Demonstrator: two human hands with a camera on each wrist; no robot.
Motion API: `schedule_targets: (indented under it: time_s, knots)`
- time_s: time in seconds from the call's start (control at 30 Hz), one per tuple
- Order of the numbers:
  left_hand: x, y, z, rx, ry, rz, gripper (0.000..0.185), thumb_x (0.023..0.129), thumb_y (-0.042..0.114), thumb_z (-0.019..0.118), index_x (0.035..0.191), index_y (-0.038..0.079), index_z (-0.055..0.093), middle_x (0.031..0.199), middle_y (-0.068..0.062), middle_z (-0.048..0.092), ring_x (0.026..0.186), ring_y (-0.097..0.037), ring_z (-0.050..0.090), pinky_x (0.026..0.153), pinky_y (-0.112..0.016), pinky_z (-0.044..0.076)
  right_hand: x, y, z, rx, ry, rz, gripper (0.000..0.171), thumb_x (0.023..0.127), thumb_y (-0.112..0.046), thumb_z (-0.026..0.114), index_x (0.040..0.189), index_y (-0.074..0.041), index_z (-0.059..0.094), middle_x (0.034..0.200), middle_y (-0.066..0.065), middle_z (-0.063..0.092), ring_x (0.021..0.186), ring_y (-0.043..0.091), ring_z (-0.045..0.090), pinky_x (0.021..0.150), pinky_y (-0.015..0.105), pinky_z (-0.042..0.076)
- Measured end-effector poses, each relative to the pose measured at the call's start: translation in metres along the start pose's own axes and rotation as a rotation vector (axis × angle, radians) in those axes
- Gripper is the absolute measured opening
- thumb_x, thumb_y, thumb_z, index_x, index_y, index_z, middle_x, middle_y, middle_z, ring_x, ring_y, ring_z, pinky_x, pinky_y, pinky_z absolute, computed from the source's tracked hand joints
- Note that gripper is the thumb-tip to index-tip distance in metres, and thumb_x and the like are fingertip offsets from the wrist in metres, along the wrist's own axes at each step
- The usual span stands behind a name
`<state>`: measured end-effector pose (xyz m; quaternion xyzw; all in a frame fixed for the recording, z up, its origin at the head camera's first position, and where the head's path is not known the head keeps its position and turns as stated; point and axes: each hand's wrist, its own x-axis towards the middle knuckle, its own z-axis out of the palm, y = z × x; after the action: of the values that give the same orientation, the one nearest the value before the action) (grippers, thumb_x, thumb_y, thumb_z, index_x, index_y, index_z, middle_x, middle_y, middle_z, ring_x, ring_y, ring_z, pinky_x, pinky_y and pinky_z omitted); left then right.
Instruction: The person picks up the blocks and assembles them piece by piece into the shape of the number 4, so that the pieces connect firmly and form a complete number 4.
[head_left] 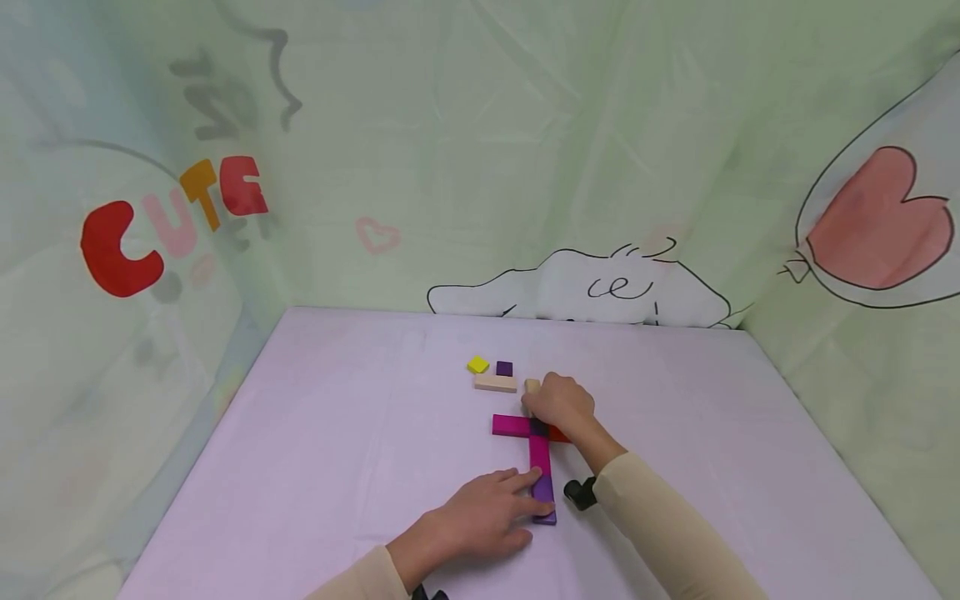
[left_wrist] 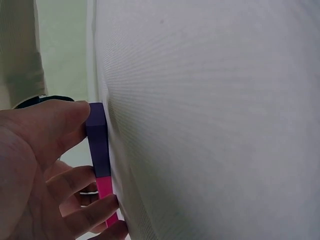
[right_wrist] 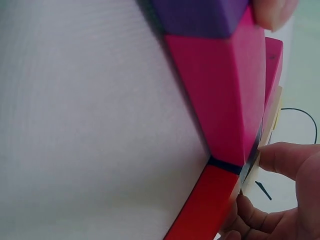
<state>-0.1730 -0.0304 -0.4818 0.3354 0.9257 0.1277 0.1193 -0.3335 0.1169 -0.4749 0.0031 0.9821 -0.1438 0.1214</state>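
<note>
In the head view my right hand pinches a plain wooden block at the dark square block in the middle of a cross-shaped layout. A pink block extends left of that square and a red block right, partly under the right hand. Below the square a second pink block meets a purple block. Fingers of my left hand rest on these two, loosely spread. The left wrist view has the thumb against the end of the purple block.
Beyond the layout lie a loose wooden block, a yellow square block and a small dark purple square block. The pale cloth-covered table is bounded by printed fabric walls at the back and sides.
</note>
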Motion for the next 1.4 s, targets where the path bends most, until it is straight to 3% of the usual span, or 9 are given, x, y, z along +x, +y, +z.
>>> schedule_targets:
  time_s: [1.0,1.23,1.4]
  knots:
    - [0.003,0.001,0.002,-0.015,-0.011,-0.008,0.047,0.099,0.035,0.067,0.146,0.039,0.059,0.164,0.003,0.043,0.148,-0.022,0.047,0.119,-0.036,0.042,-0.005,0.003,-0.003,-0.043,-0.021,-0.020,0.046,0.087,-0.040,0.067,0.107,0.001,0.066,0.082,0.011,0.062,0.075,0.024,0.059,0.061,0.033,0.051]
    - [0.003,-0.002,0.006,0.027,0.011,0.023,0.048,0.099,0.034,0.067,0.146,0.038,0.060,0.163,0.001,0.044,0.146,-0.021,0.048,0.119,-0.034,0.042,-0.008,0.003,-0.005,-0.079,0.003,-0.046,0.061,0.093,-0.052,0.061,0.118,0.003,0.066,0.086,0.012,0.065,0.077,0.026,0.060,0.064,0.037,0.053]
    - [0.002,-0.003,0.006,0.033,0.024,0.024,0.048,0.098,0.033,0.067,0.145,0.038,0.060,0.163,0.001,0.045,0.146,-0.022,0.049,0.118,-0.034,0.042,-0.013,0.006,-0.007,-0.094,0.066,-0.126,0.060,0.092,-0.046,0.063,0.127,0.003,0.063,0.101,0.019,0.069,0.087,0.031,0.064,0.077,0.048,0.059]
